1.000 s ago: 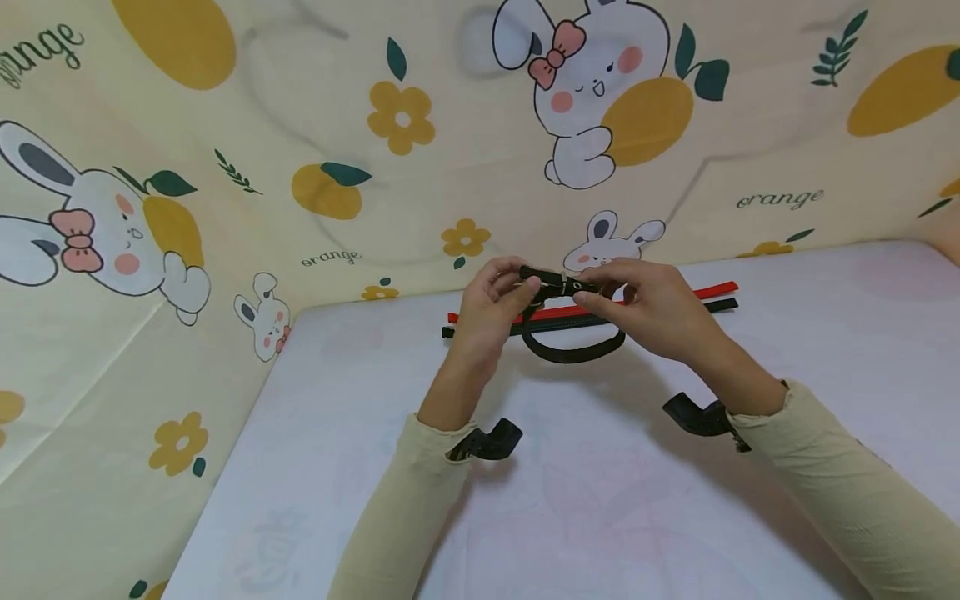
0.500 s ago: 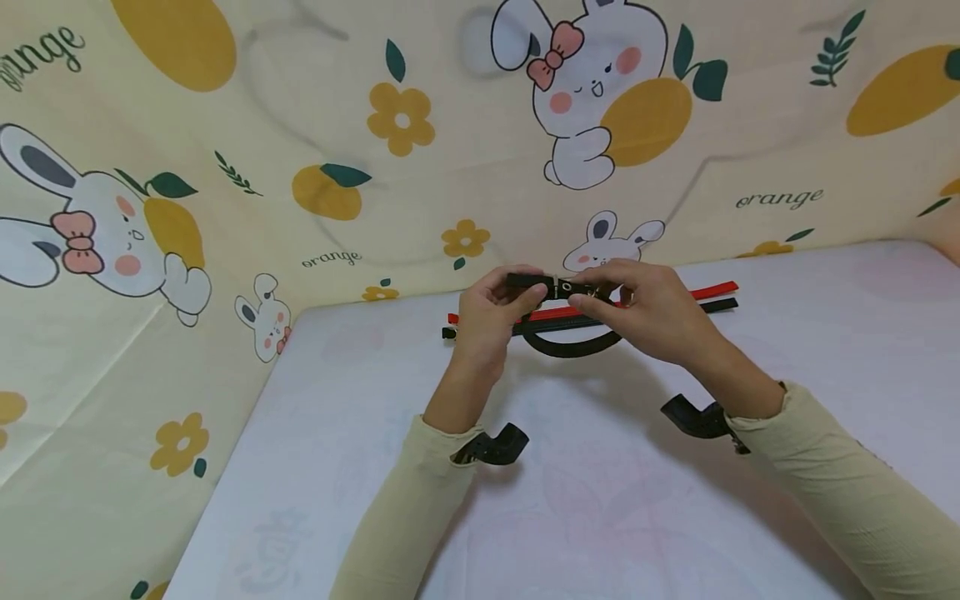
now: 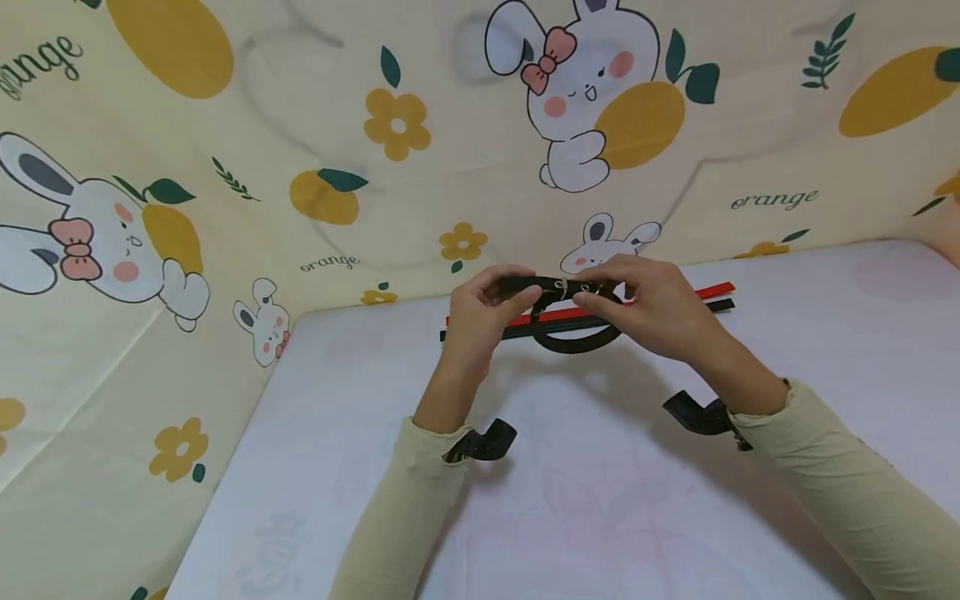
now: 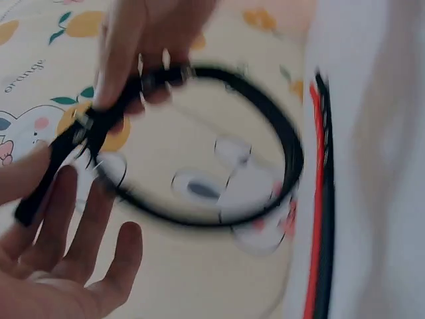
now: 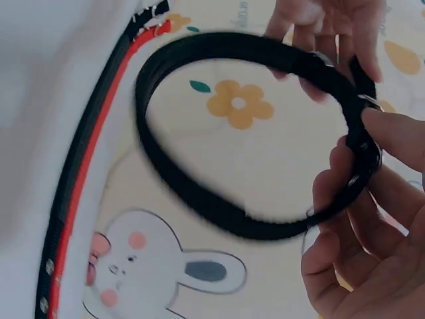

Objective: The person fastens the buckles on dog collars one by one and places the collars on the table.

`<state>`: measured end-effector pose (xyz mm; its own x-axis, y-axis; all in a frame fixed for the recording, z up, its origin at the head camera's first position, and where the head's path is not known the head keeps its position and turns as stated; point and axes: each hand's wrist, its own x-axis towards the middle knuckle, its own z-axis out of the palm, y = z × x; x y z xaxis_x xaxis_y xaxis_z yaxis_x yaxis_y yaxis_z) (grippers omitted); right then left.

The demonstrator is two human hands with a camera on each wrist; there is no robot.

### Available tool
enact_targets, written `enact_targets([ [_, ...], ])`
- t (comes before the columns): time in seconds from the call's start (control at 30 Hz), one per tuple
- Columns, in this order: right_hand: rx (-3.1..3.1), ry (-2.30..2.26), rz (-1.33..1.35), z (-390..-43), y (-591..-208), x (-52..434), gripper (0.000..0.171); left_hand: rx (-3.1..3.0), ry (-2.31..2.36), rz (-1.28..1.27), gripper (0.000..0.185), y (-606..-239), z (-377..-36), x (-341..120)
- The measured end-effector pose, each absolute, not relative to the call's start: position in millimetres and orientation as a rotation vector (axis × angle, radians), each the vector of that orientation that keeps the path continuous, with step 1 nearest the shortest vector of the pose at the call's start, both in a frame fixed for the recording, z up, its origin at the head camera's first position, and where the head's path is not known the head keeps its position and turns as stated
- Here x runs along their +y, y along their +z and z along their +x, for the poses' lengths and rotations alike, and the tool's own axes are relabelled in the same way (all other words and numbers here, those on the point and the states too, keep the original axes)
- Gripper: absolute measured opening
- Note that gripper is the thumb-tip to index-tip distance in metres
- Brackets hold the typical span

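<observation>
Both hands hold a black collar [image 3: 576, 343] above the far part of the table, its strap closed into a round loop that hangs below the fingers. My left hand [image 3: 474, 323] pinches the strap's free end between thumb and fingers; in the left wrist view this end [image 4: 41, 183] sticks out past the loop. With thumb and fingers, my right hand [image 3: 663, 310] grips the buckle part of the collar [image 5: 212, 45]. Metal eyelets and a small metal keeper show on the strap between the hands. The right fingers partly hide the buckle.
Behind the hands, a red strap [image 3: 716, 291] and a black strap [image 3: 722, 306] lie side by side along the table's far edge. The white table [image 3: 585, 483] meets a patterned cloth backdrop [image 3: 405, 192] at the back and left.
The left hand has shifted slightly left and its fingers now cover more of the strap's free end. The hanging loop sits a little higher. The right hand has barely moved.
</observation>
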<state>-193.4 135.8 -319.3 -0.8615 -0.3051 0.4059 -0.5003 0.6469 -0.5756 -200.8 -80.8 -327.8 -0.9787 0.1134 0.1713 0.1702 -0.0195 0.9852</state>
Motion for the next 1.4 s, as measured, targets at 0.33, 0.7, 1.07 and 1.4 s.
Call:
enact_targets([
  [0.33, -2.574, 0.999, 0.711, -189, -314, 138, 0.023, -2.413, -1.67, -0.619, 0.026, -327, -197, -80],
  [0.7, -2.555, 0.955, 0.741, -190, -310, 145, 0.023, -2.327, -1.62, -0.572, 0.023, -327, -198, -77],
  [1.07, -2.6, 0.997, 0.752, -194, -307, 150, 0.025, -2.264, -1.81, -0.482, 0.029, -327, -198, -80],
  [1.4, -2.642, 1.472, 0.584, -193, -301, 152, 0.026, -2.218, -1.955, -0.522, 0.039, -325, -193, -68],
])
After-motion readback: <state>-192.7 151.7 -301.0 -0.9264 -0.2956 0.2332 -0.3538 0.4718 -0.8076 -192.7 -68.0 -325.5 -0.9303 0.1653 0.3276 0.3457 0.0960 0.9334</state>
